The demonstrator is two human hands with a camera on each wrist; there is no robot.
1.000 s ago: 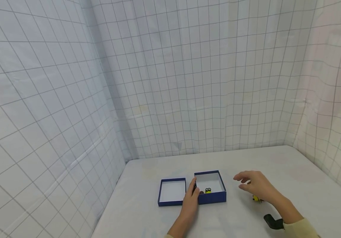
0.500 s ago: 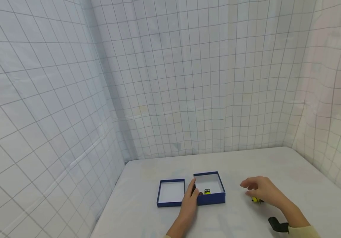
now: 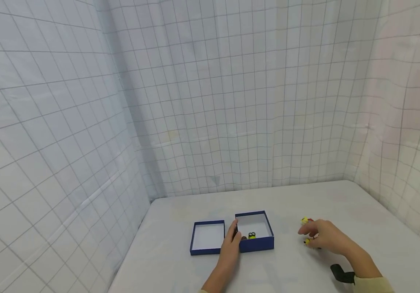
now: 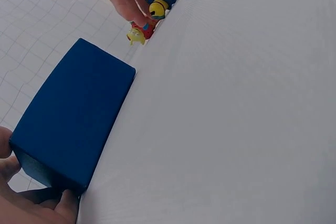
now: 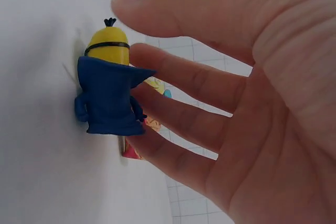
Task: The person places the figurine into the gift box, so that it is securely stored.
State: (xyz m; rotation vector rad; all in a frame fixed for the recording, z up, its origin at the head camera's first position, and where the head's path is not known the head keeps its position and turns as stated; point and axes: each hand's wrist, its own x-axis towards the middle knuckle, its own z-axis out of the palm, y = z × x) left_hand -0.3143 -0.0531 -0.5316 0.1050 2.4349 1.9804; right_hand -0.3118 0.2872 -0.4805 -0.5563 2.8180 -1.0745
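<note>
My left hand point(image 3: 229, 250) grips the left side of an open blue box point(image 3: 257, 244), its thumb at the near corner. Inside the box, a yellow toy figure point(image 3: 252, 235) with goggle eyes sits beside a small brown thing point(image 3: 244, 238). On the table to the right, my right hand point(image 3: 326, 238) reaches round a Minion figure point(image 5: 107, 98) in blue. In the right wrist view its thumb stands apart above the figure's head, while the fingers extend behind the body; contact there is unclear. Just beyond lies a yellow and red toy figure point(image 4: 137, 35), partly hidden by the fingers.
A shallow blue-rimmed lid point(image 3: 208, 237) with a white inside lies left of the box. A black curved piece point(image 3: 342, 274) is at my right wrist. White gridded cloth point(image 3: 210, 101) surrounds the white table point(image 3: 180, 270) at the back and sides.
My right hand has moved right and down onto the Minion figure, with its fingers lower round it. The yellow and red figure has come into view behind it. The left hand stays on the box.
</note>
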